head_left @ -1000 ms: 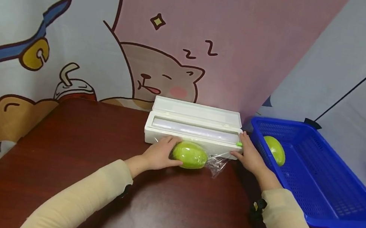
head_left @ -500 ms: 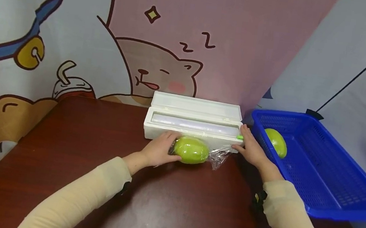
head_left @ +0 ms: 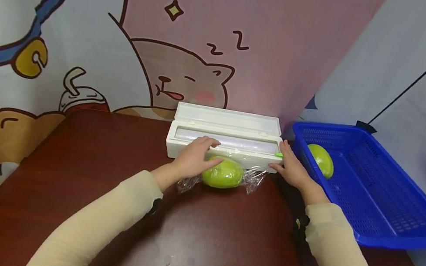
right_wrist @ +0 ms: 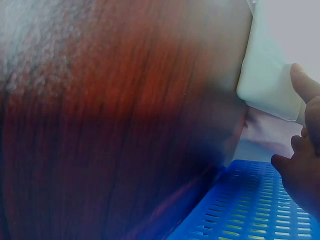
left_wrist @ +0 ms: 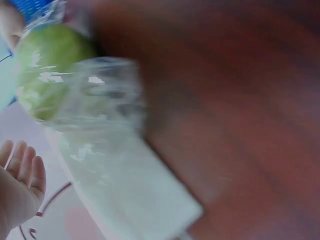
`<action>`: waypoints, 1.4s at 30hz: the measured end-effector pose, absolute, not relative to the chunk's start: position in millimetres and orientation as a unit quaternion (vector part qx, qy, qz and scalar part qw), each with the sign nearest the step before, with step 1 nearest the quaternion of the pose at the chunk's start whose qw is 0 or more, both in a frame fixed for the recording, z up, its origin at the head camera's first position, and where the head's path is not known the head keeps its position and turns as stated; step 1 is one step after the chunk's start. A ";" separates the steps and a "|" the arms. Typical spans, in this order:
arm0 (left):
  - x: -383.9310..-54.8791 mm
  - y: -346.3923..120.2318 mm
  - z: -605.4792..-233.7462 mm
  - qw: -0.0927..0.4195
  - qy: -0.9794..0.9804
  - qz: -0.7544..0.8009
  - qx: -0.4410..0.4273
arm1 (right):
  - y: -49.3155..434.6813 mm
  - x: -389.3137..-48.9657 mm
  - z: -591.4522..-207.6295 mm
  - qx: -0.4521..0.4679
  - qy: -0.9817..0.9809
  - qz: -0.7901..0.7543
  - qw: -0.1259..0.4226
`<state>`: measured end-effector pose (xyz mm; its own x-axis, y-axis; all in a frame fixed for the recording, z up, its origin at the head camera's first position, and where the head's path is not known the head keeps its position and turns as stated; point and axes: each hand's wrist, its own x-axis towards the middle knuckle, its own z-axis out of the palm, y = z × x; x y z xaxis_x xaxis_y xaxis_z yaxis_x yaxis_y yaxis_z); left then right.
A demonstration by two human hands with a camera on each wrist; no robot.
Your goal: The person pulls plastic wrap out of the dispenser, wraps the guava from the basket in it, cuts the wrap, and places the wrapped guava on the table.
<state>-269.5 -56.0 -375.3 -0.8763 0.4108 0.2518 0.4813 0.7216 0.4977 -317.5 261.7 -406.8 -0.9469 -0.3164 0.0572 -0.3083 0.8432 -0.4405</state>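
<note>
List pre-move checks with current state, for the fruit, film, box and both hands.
1. Right hand steadying the box: ok, at its right end, thumb on the front.
2. Left hand empty: ok, fingers relaxed, gripping nothing.
3. Lid up: ok, open at the back of the box.
4. Film tucked around the fruit: not ok, loose ends stick out on both sides.
5. Film cut from the box: cannot tell, too transparent to trace.
6. Room in the basket: ok, second fruit sits by its left wall, bare floor beside it.
</note>
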 end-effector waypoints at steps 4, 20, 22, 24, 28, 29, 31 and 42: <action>-278.9 -31.8 -354.8 0.069 -0.915 -0.306 -0.253 | 261.6 -317.4 -407.2 -0.165 0.960 -0.225 0.001; -287.4 34.3 -340.3 0.073 -0.880 -0.389 -0.263 | 257.9 -314.3 -408.4 -0.167 0.960 -0.227 0.002; -287.1 36.4 -340.8 0.079 -0.877 -0.393 -0.265 | 257.0 -314.3 -408.4 -0.167 0.960 -0.224 0.002; -287.3 36.8 -340.3 0.086 -0.875 -0.396 -0.264 | 257.1 -314.5 -407.8 -0.167 0.961 -0.221 0.000; -289.2 35.2 -339.3 0.089 -0.876 -0.394 -0.264 | 259.6 -315.4 -406.0 -0.162 0.962 -0.218 -0.001; -289.7 34.5 -339.2 0.088 -0.877 -0.392 -0.263 | 260.2 -315.5 -405.2 -0.162 0.963 -0.218 0.000; -290.7 33.6 -339.2 0.084 -0.880 -0.388 -0.263 | 261.6 -315.6 -404.1 -0.161 0.963 -0.217 0.002; -310.0 58.1 -343.5 -0.001 -0.889 -0.341 -0.306 | 259.6 -313.4 -407.2 -0.164 0.962 -0.218 -0.001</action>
<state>-310.0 58.1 -343.5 -0.8133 0.5442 0.2060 0.5422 0.5803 0.6077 -313.4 259.6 -407.2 -0.9460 -0.3156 0.0738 -0.3166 0.8509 -0.4192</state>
